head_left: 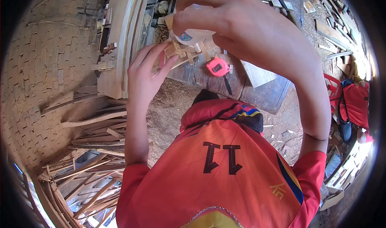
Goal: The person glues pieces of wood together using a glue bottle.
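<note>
My right hand point(209, 17) is closed around a whitish plastic bottle point(197, 35) with a blue label patch. The bottle is tilted over a small assembly of light wooden pieces point(175, 50), and its tip is hidden. From the left, my left hand point(146, 65) grips the edge of these wooden pieces between thumb and fingers. A pink tape measure point(218, 67) with a black strap lies on the worn wooden bench, just right of the pieces.
A pale flat board point(257, 74) lies on the bench point(271, 93). Long planks point(114, 47) stand at the left, with scrap wood strips point(96, 127) below them. More offcuts point(333, 35) litter the right side, where a person in red point(356, 103) is partly visible.
</note>
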The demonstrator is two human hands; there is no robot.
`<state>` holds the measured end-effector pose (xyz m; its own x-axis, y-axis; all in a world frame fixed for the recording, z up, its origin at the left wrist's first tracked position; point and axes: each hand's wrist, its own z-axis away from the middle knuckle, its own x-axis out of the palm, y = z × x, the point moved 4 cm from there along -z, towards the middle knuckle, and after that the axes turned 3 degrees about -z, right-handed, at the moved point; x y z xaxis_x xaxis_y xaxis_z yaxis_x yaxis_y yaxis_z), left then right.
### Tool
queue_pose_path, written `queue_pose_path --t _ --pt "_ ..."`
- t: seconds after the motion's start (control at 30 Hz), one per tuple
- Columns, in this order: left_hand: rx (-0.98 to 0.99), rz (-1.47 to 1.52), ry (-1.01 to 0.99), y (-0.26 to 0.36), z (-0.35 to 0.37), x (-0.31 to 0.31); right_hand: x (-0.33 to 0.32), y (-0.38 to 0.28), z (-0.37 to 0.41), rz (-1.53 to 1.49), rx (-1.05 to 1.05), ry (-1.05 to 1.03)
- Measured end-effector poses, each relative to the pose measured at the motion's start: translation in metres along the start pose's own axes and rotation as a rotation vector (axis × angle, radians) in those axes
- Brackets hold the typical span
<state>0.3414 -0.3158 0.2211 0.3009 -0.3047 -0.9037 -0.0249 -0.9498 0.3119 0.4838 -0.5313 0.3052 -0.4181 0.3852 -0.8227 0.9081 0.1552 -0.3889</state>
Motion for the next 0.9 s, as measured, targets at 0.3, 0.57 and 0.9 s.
queue_pose_path --t 0.3,0.57,0.9 --pt "0.034 -0.045 0.024 0.0 0.002 0.005 0.006 -0.002 -0.007 -0.035 -0.045 0.027" --pt "0.062 -0.079 0.067 0.005 0.0 0.006 0.006 -0.003 -0.002 -0.031 -0.033 0.07" --pt "0.015 -0.032 -0.013 0.015 -0.009 0.011 0.009 0.018 0.043 -0.195 0.322 0.172"
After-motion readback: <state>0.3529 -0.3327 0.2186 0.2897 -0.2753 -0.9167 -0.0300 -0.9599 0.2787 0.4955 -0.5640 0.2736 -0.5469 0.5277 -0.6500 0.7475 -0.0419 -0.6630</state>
